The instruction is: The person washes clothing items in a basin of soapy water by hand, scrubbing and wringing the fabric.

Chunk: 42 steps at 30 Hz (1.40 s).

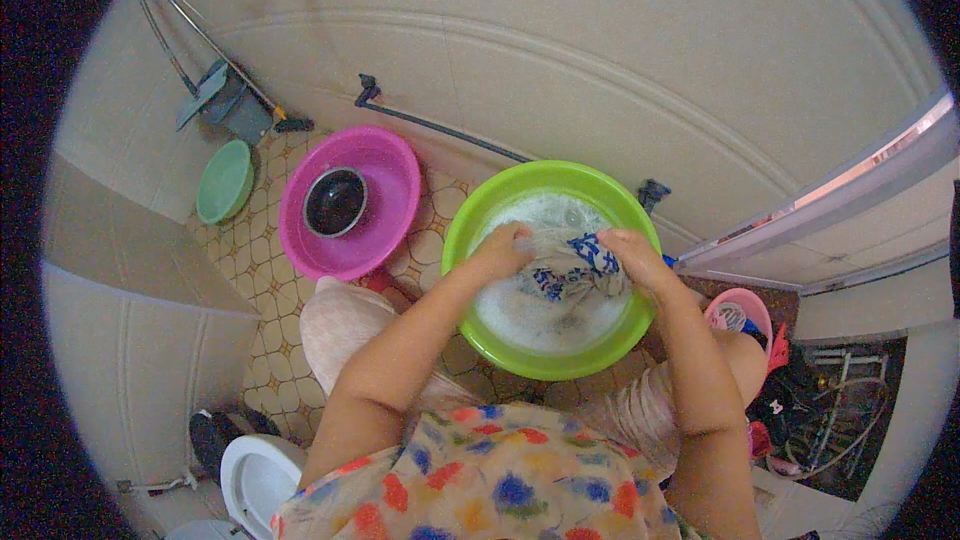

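Observation:
A large lime-green basin [470, 325] stands on the floor between my knees, with white suds [535, 325] and greyish water inside. Over it I hold a wet, bunched cloth [575, 275], pale grey-beige with blue patterning. My left hand [507, 250] grips the cloth's left end, its fingers curled round it. At the other end my right hand [632, 258] is closed on the blue-patterned part. The lower folds of the cloth hang at the suds. Some fingertips are hidden in the fabric.
Left of the basin, a pink basin [400, 175] holds a dark round bowl [335, 202]. Beyond sit a mint-green basin [226, 183], a dustpan [235, 105] and a broom [292, 124]. A dark pipe [440, 128] runs along the wall. A pink bucket [755, 310] stands right, a toilet [262, 480] lower left.

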### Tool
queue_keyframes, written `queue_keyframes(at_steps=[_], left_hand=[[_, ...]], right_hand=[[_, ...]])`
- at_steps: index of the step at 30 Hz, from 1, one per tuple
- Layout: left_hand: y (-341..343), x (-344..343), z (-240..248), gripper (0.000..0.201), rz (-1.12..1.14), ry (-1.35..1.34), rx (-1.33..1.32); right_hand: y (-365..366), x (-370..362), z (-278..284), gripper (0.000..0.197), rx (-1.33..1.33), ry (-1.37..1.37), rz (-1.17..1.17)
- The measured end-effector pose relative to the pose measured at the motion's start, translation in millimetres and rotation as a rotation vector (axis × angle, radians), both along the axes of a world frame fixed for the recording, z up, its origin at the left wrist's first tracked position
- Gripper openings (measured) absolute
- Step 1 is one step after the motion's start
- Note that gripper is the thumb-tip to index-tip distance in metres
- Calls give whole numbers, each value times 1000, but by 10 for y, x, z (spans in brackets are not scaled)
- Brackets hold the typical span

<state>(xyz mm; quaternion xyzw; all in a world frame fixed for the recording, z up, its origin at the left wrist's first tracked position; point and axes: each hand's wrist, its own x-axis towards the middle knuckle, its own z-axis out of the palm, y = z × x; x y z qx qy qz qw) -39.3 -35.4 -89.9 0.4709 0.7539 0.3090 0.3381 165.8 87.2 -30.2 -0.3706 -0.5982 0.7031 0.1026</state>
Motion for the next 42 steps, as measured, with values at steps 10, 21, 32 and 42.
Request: queue_keyframes(at_steps=[10,21,32,42], left_hand=[[4,67,322,44,-66,82,-96],[-127,-161,554,22,-220,206,262],[-67,-235,619,23,18,-68,420],[54,-121,775,25,159,-631,132]], right_hand=[[82,156,-209,25,761,-212,-98],[66,9,-214,35,810,-229,78],[-3,-71,-304,42,256,47,124],[156,-239,-156,30,-264,290,-227]])
